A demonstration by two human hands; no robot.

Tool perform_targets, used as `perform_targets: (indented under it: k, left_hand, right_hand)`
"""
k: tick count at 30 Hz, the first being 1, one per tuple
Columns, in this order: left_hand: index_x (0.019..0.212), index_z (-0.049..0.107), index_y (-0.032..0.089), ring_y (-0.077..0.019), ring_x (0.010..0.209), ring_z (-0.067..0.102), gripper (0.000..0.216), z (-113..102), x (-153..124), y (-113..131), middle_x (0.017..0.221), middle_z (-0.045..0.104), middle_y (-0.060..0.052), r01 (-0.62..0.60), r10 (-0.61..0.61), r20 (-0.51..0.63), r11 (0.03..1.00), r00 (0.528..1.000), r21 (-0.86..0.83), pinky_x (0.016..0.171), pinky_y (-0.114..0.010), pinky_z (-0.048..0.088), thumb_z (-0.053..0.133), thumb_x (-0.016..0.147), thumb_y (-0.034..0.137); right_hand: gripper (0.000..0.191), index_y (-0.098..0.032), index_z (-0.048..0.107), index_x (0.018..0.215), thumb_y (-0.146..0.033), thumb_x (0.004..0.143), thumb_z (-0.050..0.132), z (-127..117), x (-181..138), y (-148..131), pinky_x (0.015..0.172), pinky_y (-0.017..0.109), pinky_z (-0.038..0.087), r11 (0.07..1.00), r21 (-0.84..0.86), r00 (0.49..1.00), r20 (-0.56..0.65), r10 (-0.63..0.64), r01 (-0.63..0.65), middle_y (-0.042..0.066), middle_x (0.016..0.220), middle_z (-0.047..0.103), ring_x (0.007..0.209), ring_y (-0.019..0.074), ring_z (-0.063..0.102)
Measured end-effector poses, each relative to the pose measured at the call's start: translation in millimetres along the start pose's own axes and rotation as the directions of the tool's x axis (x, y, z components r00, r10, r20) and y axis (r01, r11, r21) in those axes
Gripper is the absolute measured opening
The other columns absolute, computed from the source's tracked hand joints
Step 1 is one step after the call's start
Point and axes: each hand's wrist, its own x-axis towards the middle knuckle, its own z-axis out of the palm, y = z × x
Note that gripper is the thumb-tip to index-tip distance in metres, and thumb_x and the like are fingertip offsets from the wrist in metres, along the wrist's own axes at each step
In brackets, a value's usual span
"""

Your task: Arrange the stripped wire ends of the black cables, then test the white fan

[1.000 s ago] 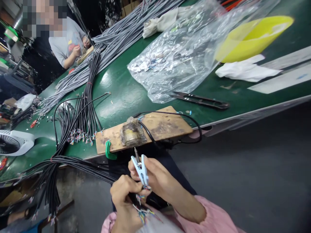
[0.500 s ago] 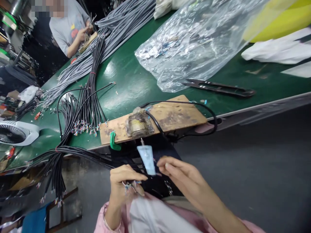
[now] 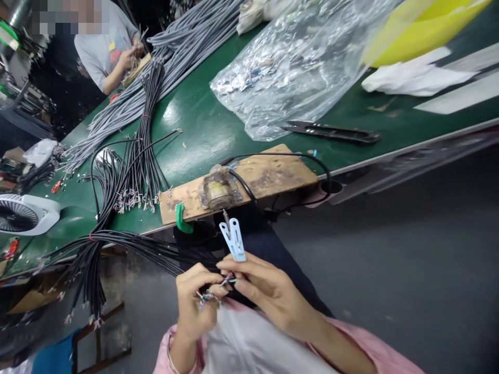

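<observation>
My left hand [image 3: 197, 296] is closed around a bundle of black multi-core cables [image 3: 156, 255], whose stripped ends show short coloured wires [image 3: 208, 297]. My right hand [image 3: 268, 291] meets it from the right, thumb and fingers pinching coloured wire ends [image 3: 230, 279] just beyond the left fingertips. Right above the right fingers, a light-blue clothes peg [image 3: 234, 240] hangs on the thin metal shaft of a small motor [image 3: 219, 191]. That motor is fixed to a wooden board [image 3: 273, 174] at the table edge. The exact grip on single wires is partly hidden.
More black cables [image 3: 144, 156] and long grey cables [image 3: 195, 36] lie on the green table [image 3: 187, 150]. Black thread snips [image 3: 333, 132], a plastic bag [image 3: 288, 72], a green clamp [image 3: 181, 218] and a white fan [image 3: 27, 214] are around. A co-worker [image 3: 105, 47] sits across the table.
My right hand has moved left to the wire ends at my left hand. The blue peg, smeared before, now shows clearly with its two arms. The view has shifted slightly.
</observation>
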Motion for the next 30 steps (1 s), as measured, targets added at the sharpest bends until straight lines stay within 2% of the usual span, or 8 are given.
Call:
perform_targets:
  k: [3, 5, 13, 16, 20, 24, 27, 30]
  left_hand:
    - [0.075, 0.068, 0.017, -0.0111, 0.049, 0.052, 0.030, -1.7, -3.0, 0.8, 0.057, 0.059, -0.001, -0.015, 0.015, 0.018, 1.000, 1.000, 0.009, 0.047, -0.022, 0.038, 0.054, 0.092, 0.038]
    - [0.073, 0.067, 0.017, -0.0107, 0.049, 0.049, 0.031, -2.2, -3.8, 2.8, 0.055, 0.057, 0.000, -0.019, 0.017, 0.046, 0.999, 0.999, 0.032, 0.046, -0.022, 0.035, 0.051, 0.093, 0.035]
    - [0.065, 0.057, 0.016, -0.0091, 0.049, 0.050, 0.032, 2.6, -3.7, 9.5, 0.054, 0.057, 0.000, 0.011, -0.011, 0.006, 0.997, 1.000, 0.080, 0.048, -0.020, 0.036, 0.048, 0.094, 0.026]
    - [0.067, 0.058, 0.016, -0.0089, 0.050, 0.050, 0.029, 6.0, -4.8, 10.5, 0.055, 0.057, 0.001, 0.026, -0.019, -0.059, 0.993, 0.998, 0.117, 0.048, -0.020, 0.035, 0.049, 0.093, 0.024]
    - [0.067, 0.057, 0.017, -0.0081, 0.050, 0.050, 0.028, 7.6, -5.5, 12.1, 0.055, 0.056, 0.002, 0.027, -0.016, -0.088, 0.993, 0.996, 0.117, 0.048, -0.018, 0.035, 0.049, 0.093, 0.024]
    - [0.064, 0.057, 0.016, -0.0081, 0.050, 0.050, 0.031, 6.3, -5.0, 12.8, 0.055, 0.056, 0.002, 0.040, -0.034, -0.058, 0.994, 0.998, 0.106, 0.049, -0.018, 0.036, 0.049, 0.093, 0.025]
    - [0.063, 0.056, 0.016, -0.0078, 0.049, 0.050, 0.032, 5.9, -5.0, 12.4, 0.054, 0.056, 0.002, 0.060, -0.055, -0.046, 0.993, 0.997, 0.106, 0.049, -0.018, 0.036, 0.049, 0.093, 0.025]
    - [0.061, 0.056, 0.016, -0.0077, 0.049, 0.049, 0.033, 6.6, -5.3, 12.1, 0.053, 0.055, 0.002, 0.081, -0.075, -0.060, 0.991, 0.995, 0.107, 0.048, -0.018, 0.035, 0.050, 0.092, 0.024]
  right_hand:
    - [0.026, -0.025, 0.071, 0.106, -0.039, 0.095, 0.051, 1.7, 3.9, 2.4, 0.073, 0.021, 0.052, 0.988, 0.145, 0.993, 0.102, -0.058, 0.043, 0.006, 0.092, 0.067, 0.083, 0.0134, 0.064]
    - [0.023, -0.027, 0.072, 0.101, -0.038, 0.095, 0.053, 2.8, 5.7, 3.6, 0.072, 0.020, 0.051, 0.986, 0.155, 0.992, 0.094, -0.079, 0.064, 0.004, 0.086, 0.066, 0.079, 0.0119, 0.062]
    - [0.011, -0.023, 0.075, 0.077, -0.030, 0.083, 0.070, 13.5, 2.9, 2.6, 0.060, 0.017, 0.048, 0.987, 0.159, 0.986, -0.162, 0.024, 0.002, 0.002, 0.069, 0.069, 0.064, 0.0101, 0.060]
    - [0.010, -0.023, 0.075, 0.071, -0.029, 0.080, 0.074, 19.6, 0.7, 3.4, 0.056, 0.015, 0.048, 0.957, 0.279, 0.966, -0.213, 0.145, -0.082, 0.001, 0.066, 0.068, 0.059, 0.0088, 0.060]
    - [0.012, -0.023, 0.075, 0.071, -0.034, 0.076, 0.077, 24.1, -1.9, 9.3, 0.058, 0.012, 0.049, 0.814, 0.534, 0.936, -0.110, 0.334, -0.228, -0.002, 0.065, 0.064, 0.058, 0.0060, 0.059]
    - [0.014, -0.025, 0.076, 0.082, -0.038, 0.076, 0.077, 23.7, -3.4, 13.2, 0.065, 0.013, 0.051, 0.715, 0.634, 0.925, 0.001, 0.380, -0.295, 0.001, 0.078, 0.068, 0.069, 0.0074, 0.063]
    - [0.016, -0.023, 0.075, 0.082, -0.039, 0.077, 0.076, 21.6, -2.9, 9.9, 0.064, 0.015, 0.051, 0.738, 0.610, 0.928, -0.011, 0.372, -0.288, 0.001, 0.080, 0.067, 0.068, 0.0084, 0.062]
    - [0.016, -0.020, 0.072, 0.078, -0.036, 0.079, 0.072, 20.3, -1.8, 3.1, 0.059, 0.018, 0.050, 0.851, 0.460, 0.942, -0.083, 0.326, -0.254, 0.001, 0.073, 0.062, 0.062, 0.0098, 0.059]
